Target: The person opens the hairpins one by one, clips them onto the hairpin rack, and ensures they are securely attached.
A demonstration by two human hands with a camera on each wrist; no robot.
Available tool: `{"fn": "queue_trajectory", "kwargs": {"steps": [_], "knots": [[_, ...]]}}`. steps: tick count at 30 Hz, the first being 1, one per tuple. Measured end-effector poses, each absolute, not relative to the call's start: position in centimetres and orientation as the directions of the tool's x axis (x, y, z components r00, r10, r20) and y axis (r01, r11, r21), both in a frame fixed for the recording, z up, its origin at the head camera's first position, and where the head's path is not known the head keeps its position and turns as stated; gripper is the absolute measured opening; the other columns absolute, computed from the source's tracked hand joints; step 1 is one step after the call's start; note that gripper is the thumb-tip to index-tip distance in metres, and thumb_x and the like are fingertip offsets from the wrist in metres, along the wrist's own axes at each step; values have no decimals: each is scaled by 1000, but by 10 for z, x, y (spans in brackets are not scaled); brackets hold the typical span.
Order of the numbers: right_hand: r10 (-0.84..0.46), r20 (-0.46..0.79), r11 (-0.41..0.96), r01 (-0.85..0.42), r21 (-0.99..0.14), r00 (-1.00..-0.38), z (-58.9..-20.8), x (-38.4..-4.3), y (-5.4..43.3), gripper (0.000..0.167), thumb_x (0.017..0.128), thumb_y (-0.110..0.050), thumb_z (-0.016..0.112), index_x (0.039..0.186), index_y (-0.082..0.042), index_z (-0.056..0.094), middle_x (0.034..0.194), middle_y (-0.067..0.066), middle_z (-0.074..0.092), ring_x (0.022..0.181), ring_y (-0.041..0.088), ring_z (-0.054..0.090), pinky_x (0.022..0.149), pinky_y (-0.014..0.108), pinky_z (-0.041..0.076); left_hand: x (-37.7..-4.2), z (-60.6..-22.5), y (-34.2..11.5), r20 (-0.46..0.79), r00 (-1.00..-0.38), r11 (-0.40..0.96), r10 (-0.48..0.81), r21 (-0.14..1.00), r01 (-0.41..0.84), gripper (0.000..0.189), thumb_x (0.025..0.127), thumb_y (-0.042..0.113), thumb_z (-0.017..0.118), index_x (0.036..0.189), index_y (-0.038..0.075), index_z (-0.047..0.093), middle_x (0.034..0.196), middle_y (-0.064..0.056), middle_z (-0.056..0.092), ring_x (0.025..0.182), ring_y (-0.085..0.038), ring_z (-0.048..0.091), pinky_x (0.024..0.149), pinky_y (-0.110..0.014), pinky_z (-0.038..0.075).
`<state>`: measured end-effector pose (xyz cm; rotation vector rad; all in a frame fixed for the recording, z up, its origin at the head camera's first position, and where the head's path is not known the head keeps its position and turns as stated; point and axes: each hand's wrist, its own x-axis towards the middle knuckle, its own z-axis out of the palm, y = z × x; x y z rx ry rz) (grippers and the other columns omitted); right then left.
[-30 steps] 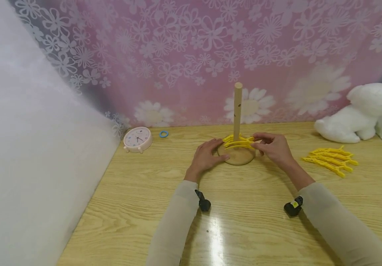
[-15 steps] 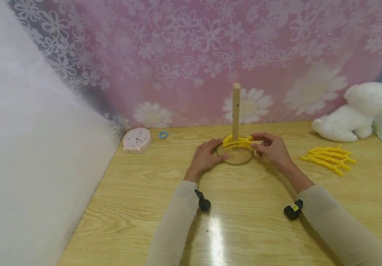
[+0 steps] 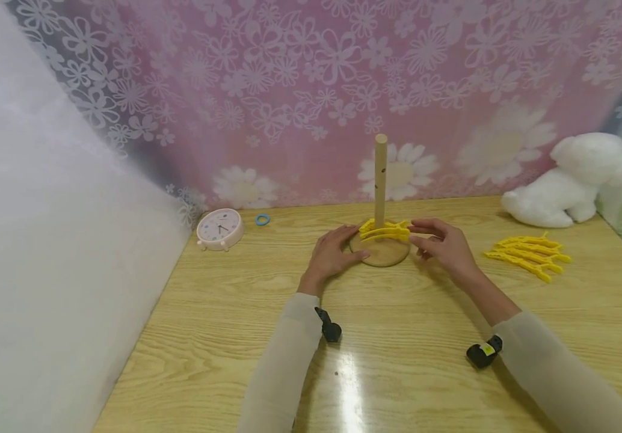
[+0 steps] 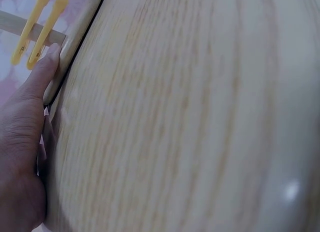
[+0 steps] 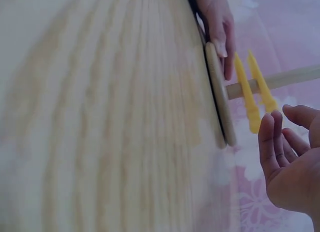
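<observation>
In the head view a wooden post [image 3: 379,180] stands upright on a round wooden base [image 3: 385,258]. Two long yellow hair clips [image 3: 384,231], one above the other, sit crosswise on the post just over the base. My left hand [image 3: 331,255] holds the base's left edge, its thumb [image 4: 46,67] lying on the top face; part of the fingers is hidden behind the disc in the left wrist view. Just right of the clips' forked ends, my right hand [image 3: 446,248] has its fingers [image 5: 270,147] spread and holds nothing.
Several more yellow hair clips [image 3: 530,255] lie in a row on the table [image 3: 224,337] to the right. Behind them sits a white plush toy [image 3: 571,180]. A pink clock [image 3: 220,229] and a blue ring [image 3: 262,220] are at the back left, before a flowered curtain [image 3: 300,120].
My right hand has let go of the hair clip on the post, its thumb and fingers parting and drawing slightly right. My left hand stays on the base. The view has shifted a little.
</observation>
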<state>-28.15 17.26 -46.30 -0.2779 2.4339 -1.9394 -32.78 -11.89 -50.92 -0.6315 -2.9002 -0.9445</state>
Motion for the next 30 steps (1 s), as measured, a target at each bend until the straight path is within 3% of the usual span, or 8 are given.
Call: {"fn": "queue_trajectory", "kwargs": {"steps": [3,10,23,30], "knots": [[-151,102,212,-133,-968,-983,-461,-274,176,55,101,-27,71,147,-2,55,138,18,65,79,24,72,69,36,65,-327,-508,-118,146,-918,734,369,560,384,78,94,63,68,161,31,42,162,10,44,154,-11,32,129,-40,18],[-158,105,202,-136,-970,-982,-459,-258,194,49,101,-28,71,145,-8,59,128,-7,71,80,23,70,70,36,64,-324,-507,-118,133,-926,746,354,556,366,78,94,64,67,161,33,42,164,9,42,154,-11,32,129,-38,17],[-128,45,313,-84,-946,-991,-462,-233,263,41,103,-24,68,143,-16,59,123,-19,70,85,16,71,70,31,63,-321,-502,-114,83,-937,738,340,594,320,77,94,62,68,161,33,42,165,8,39,155,-10,28,130,-37,12],[-73,58,331,-79,-940,-996,-458,-220,294,36,103,-19,68,138,-22,62,119,-25,70,84,11,71,68,27,62,-321,-502,-113,131,-928,737,350,573,359,78,95,59,69,161,27,44,165,0,41,154,-17,33,130,-42,16]]}}
